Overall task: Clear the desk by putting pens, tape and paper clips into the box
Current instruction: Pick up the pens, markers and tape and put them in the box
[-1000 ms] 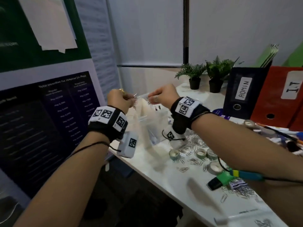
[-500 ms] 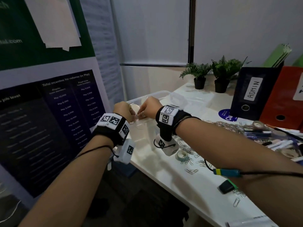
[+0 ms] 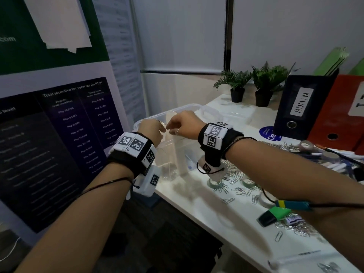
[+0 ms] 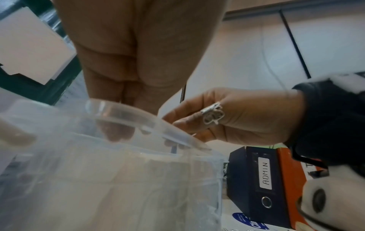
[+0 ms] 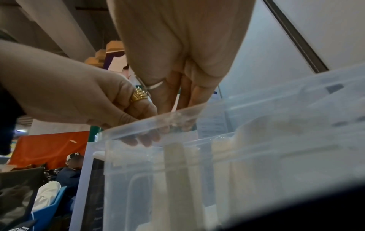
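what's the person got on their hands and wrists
Both forearms are bare, with no sleeves. Each wrist carries a black strap with a band of white blocks printed with black square markers, and a white camera pod hangs under it. A thin black cable runs along each arm. The left hand has a gold ring; the right hand has a silver ring.

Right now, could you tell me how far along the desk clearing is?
Early on. Done: some paper clips seem to lie inside the clear box. In hand: the left hand and right hand meet over its rim, fingers curled; what they hold is unclear. Left: loose clips, tape rolls, a green highlighter and pens lie on the desk.
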### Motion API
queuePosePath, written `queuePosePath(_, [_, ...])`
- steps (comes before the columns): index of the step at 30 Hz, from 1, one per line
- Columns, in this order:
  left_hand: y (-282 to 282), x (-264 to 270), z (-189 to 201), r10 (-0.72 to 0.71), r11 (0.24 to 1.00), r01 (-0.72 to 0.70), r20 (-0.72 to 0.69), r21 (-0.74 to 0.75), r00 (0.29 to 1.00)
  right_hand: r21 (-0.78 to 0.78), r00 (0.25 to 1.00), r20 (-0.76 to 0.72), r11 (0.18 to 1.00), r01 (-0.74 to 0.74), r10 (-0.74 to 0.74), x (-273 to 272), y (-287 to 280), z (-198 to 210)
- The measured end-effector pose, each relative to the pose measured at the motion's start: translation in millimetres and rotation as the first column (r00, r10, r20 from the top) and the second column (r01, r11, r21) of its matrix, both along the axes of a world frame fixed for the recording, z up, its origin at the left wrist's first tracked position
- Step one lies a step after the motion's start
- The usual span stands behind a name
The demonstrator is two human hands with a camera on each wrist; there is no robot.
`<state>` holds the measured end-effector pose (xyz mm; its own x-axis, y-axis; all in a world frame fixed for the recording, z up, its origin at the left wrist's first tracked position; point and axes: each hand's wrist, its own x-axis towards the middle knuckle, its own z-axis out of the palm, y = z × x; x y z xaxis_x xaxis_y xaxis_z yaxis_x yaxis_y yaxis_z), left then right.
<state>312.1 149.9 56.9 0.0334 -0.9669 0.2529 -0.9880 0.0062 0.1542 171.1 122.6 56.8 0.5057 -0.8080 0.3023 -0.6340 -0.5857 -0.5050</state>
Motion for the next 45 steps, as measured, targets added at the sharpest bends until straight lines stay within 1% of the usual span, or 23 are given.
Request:
queuePosePath(2, [5.0,-8.4,-0.5,-0.025,0.995,0.017,-0.080,-0.100,0.996,-0.040,0.996,0.093,0.999,0.000,0.004,-19.7,6.5,-0.7])
queuePosePath(4, [13.8,-21.1,0.5,-0.087,0.974,0.054,-0.144,-0.219,0.986,-0.079,0.986,0.163,0.995,0.055,-0.041,-48.3,12.3,-3.6])
queuePosePath(6, [23.1,-39.4,1.2,-0.168,0.951,0.117,-0.161,-0.287,0.973,-0.100,0.984,0.141,0.987,0.122,-0.108,-84.5,19.3,-8.7])
queuePosePath(8, [32.5,-61.8,-0.4,-0.247,0.939,0.198,-0.152,-0.280,0.957,-0.066,0.983,0.022,0.981,0.181,-0.180,-123.0,26.6,-18.5])
queuePosePath(10, [40.9,-83.8,-7.4,-0.325,0.932,0.292,-0.137,-0.215,0.936,0.035,0.968,-0.125,0.974,0.225,-0.219,-156.7,36.2,-32.5])
queuePosePath(11, [44.5,-95.3,-13.6,-0.366,0.925,0.346,-0.125,-0.159,0.922,0.086,0.955,-0.196,0.967,0.241,-0.220,-170.8,42.2,-40.4])
queuePosePath(13, [48.7,-114.5,-30.2,-0.418,0.906,0.421,-0.079,0.032,0.905,0.122,0.916,-0.345,0.958,0.260,-0.205,-189.3,53.2,-56.2])
queuePosePath(14, [47.6,-122.2,-39.7,-0.422,0.895,0.424,-0.043,0.141,0.905,0.119,0.890,-0.410,0.956,0.269,-0.200,-194.6,56.5,-63.8])
queuePosePath(16, [42.3,-131.4,-59.4,-0.409,0.872,0.378,0.039,0.309,0.912,0.137,0.849,-0.495,0.948,0.286,-0.185,-198.0,59.8,-75.9])
queuePosePath(18, [36.9,-135.4,-76.3,-0.395,0.851,0.326,0.092,0.411,0.914,0.162,0.835,-0.523,0.943,0.291,-0.168,-196.1,61.7,-83.7])
queuePosePath(21, [32.6,-138.7,-94.0,-0.373,0.837,0.273,0.129,0.474,0.919,0.198,0.843,-0.516,0.936,0.290,-0.152,-189.9,68.3,-90.4])
queuePosePath(23, [30.7,-140.2,-98.8,-0.344,0.847,0.257,0.111,0.465,0.933,0.198,0.833,-0.537,0.941,0.276,-0.131,-186.7,71.7,-93.0])
queuePosePath(25, [27.9,-141.9,-99.7,-0.317,0.850,0.245,0.081,0.466,0.945,0.154,0.806,-0.578,0.952,0.265,-0.130,-184.7,71.5,-93.7])
queuePosePath(28, [23.8,-144.2,-101.8,-0.305,0.852,0.246,0.056,0.462,0.951,0.150,0.795,-0.587,0.945,0.291,-0.152,-184.9,68.4,-93.4])
queuePosePath(31, [19.8,-145.2,-100.3,-0.299,0.883,0.269,0.017,0.385,0.954,0.160,0.785,-0.595,0.932,0.326,-0.172,-186.3,67.6,-93.2])
queuePosePath(34, [18.8,-144.1,-88.4,-0.317,0.904,0.299,0.012,0.304,0.948,0.164,0.772,-0.608,0.922,0.350,-0.184,-185.7,67.1,-92.7])
queuePosePath(36, [21.9,-140.2,-78.4,-0.322,0.924,0.319,-0.023,0.209,0.947,0.164,0.766,-0.609,0.912,0.375,-0.205,-184.4,66.8,-92.6])
queuePosePath(37, [24.4,-136.2,-71.5,-0.327,0.931,0.330,-0.045,0.156,0.944,0.168,0.772,-0.594,0.904,0.392,-0.225,-183.9,66.3,-92.1])
queuePosePath(39, [30.3,-123.9,-52.8,-0.338,0.939,0.343,-0.133,0.020,0.932,0.165,0.799,-0.540,0.897,0.411,-0.266,-182.6,66.1,-86.4])
queuePosePath(40, [31.4,-115.2,-40.9,-0.337,0.942,0.331,-0.170,-0.064,0.926,0.145,0.815,-0.509,0.905,0.399,-0.278,-180.6,66.3,-80.2])
queuePosePath(42, [28.8,-90.1,-16.0,-0.307,0.938,0.259,-0.207,-0.230,0.929,0.076,0.852,-0.437,0.932,0.353,-0.287,-173.0,66.1,-61.8])
queuePosePath(43, [25.2,-74.4,-5.5,-0.269,0.938,0.199,-0.235,-0.285,0.934,0.043,0.875,-0.392,0.944,0.328,-0.286,-166.0,65.1,-49.8])
queuePosePath(45, [14.1,-39.7,9.3,-0.171,0.944,0.067,-0.306,-0.323,0.937,-0.026,0.920,-0.288,0.962,0.272,-0.268,-146.8,59.7,-23.8])
